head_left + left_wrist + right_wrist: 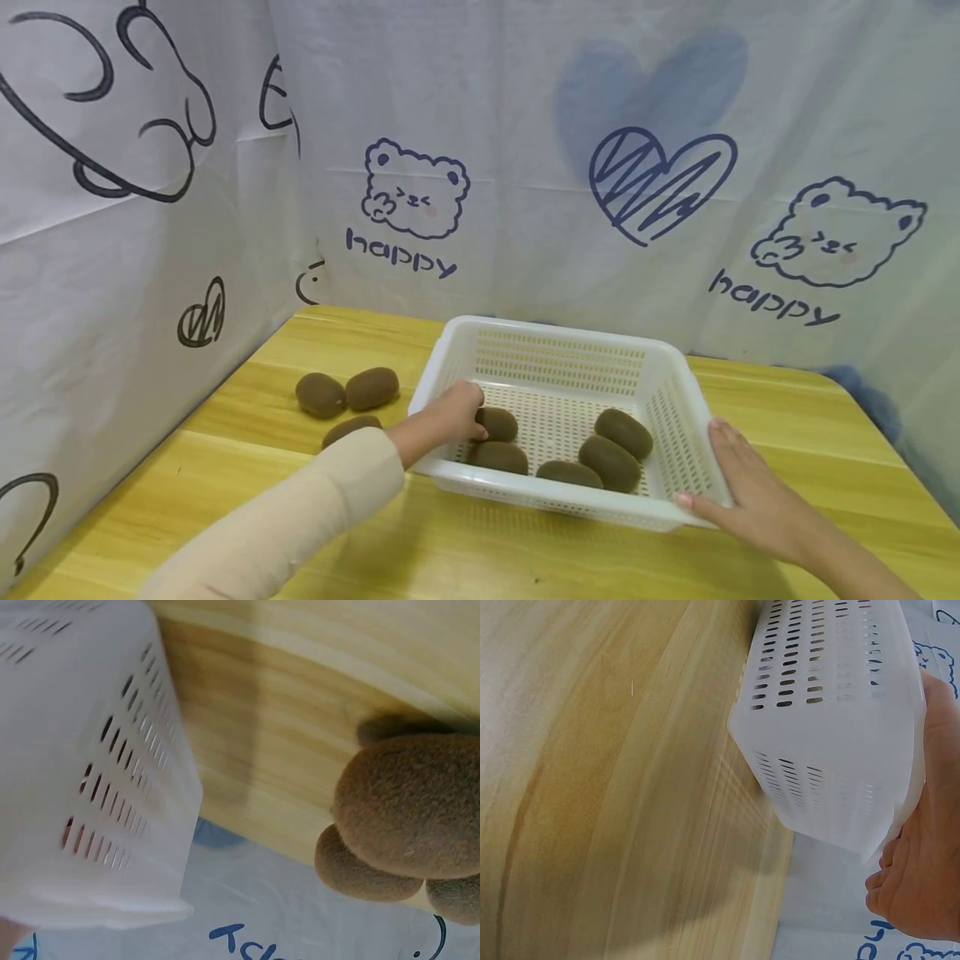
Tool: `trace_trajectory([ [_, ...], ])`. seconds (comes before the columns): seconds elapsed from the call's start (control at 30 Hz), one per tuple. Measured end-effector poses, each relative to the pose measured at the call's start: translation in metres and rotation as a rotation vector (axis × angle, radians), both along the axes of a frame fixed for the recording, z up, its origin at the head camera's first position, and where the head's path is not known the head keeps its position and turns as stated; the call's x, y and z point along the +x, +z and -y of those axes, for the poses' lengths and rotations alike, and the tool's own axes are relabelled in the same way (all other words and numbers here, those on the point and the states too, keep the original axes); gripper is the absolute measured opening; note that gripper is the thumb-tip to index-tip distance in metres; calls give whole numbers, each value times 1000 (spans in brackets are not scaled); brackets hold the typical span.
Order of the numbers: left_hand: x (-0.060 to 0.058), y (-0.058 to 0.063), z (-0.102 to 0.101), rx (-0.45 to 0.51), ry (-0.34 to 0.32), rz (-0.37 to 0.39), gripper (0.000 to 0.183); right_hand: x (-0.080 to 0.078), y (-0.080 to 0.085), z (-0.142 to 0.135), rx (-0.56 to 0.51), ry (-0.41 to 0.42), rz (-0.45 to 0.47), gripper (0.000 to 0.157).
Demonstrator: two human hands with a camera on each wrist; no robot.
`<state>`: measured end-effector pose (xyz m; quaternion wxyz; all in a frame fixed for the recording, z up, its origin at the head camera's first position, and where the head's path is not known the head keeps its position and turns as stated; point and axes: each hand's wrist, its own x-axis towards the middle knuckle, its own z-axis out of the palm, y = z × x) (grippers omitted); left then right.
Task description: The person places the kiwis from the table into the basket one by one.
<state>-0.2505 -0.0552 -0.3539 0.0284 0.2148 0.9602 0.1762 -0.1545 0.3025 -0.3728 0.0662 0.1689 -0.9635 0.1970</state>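
Observation:
A white slotted plastic basket [558,329] stands on the table with several brown kiwis inside. My left hand [453,412] reaches over the basket's left rim, its thumb and fingers around a kiwi [501,425] near that side. Another kiwi [498,457] lies just in front of it. Toward the basket's right side, two kiwis [610,463] lie against each other. My right hand [765,500] holds the basket's near right corner, thumb over the rim and fingers along the right side. In the right wrist view, the same hand [922,862] is at the basket's edge.
Left of the basket, a pair of kiwis [347,392] rests on the wooden table [247,467], with a third kiwi [351,428] partly behind the left sleeve [300,508]. A printed white cloth [525,167] hangs behind the table and along its left.

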Motion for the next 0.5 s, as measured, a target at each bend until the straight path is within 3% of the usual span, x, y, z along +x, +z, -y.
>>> trace_trajectory([
  [0.13,3,7,3,54,-45,1,29,0,-1,0,1,-1,5,99],
  [0.23,5,14,7,60,-111,-55,42,0,-1,0,1,-2,6,100],
  [0.33,7,18,12,58,-161,-131,41,-1,-1,0,2,-3,5,99],
  [0.5,13,20,20,174,-169,-256,37,-1,0,0,1,-2,8,100],
])
